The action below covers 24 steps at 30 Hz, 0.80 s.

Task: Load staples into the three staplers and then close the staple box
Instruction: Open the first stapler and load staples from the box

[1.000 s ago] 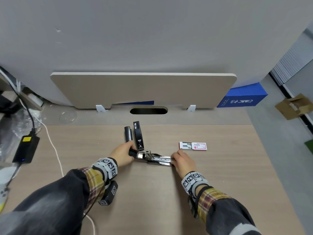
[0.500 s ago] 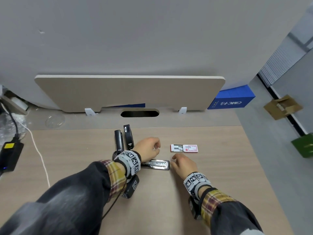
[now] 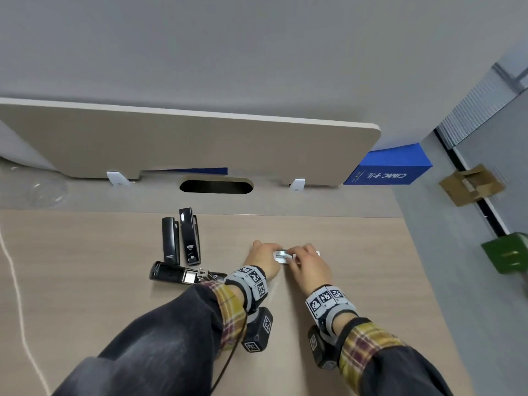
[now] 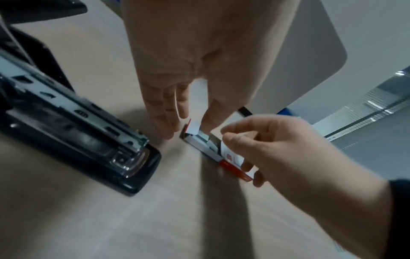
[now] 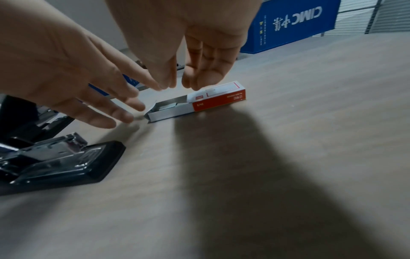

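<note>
The red and white staple box lies on the desk with its tray slid out to the left and staples showing. My left hand reaches its straight fingers down to the open end, the thumb touching the tray. My right hand holds the box's sleeve between thumb and curled fingers. A black stapler lies opened flat to the left, its metal channel exposed. Two shut black staplers lie side by side behind it.
A beige divider panel and a cable slot stand at the desk's back. A blue box sits past the back right corner. The desk's right edge runs close to the staple box. A white cable trails at the far left.
Both hands have let go of the opened stapler and moved right to the staple box. The stapler now lies flat on the desk.
</note>
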{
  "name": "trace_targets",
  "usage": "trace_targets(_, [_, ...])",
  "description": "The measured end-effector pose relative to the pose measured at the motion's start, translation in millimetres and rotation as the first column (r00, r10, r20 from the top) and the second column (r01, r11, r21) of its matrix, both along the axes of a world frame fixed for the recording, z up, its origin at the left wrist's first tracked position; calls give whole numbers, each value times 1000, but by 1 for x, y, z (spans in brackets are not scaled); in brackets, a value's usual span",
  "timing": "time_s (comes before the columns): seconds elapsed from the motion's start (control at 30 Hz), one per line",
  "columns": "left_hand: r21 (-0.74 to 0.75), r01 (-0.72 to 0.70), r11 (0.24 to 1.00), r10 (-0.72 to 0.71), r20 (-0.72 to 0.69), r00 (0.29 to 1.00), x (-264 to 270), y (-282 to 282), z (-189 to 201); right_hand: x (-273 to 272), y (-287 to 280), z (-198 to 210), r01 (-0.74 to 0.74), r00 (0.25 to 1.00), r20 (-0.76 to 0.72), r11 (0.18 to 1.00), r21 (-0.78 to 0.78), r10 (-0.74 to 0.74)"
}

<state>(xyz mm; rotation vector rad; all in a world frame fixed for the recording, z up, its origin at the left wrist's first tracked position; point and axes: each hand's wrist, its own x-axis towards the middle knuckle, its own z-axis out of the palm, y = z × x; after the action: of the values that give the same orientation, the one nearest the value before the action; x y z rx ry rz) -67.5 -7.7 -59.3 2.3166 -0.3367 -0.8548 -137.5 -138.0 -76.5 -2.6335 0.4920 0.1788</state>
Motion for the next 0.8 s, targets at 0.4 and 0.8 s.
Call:
trace_targets(0.4, [101,-198,975,198,9,980,6,1,-10,17,4,-4,-49,992,-118,999,-18,46])
trace_targets(0.8, [81,-179,980,181,-7,984,1,5,-11,25,20,-7,154,980,-128,988,-3,-153])
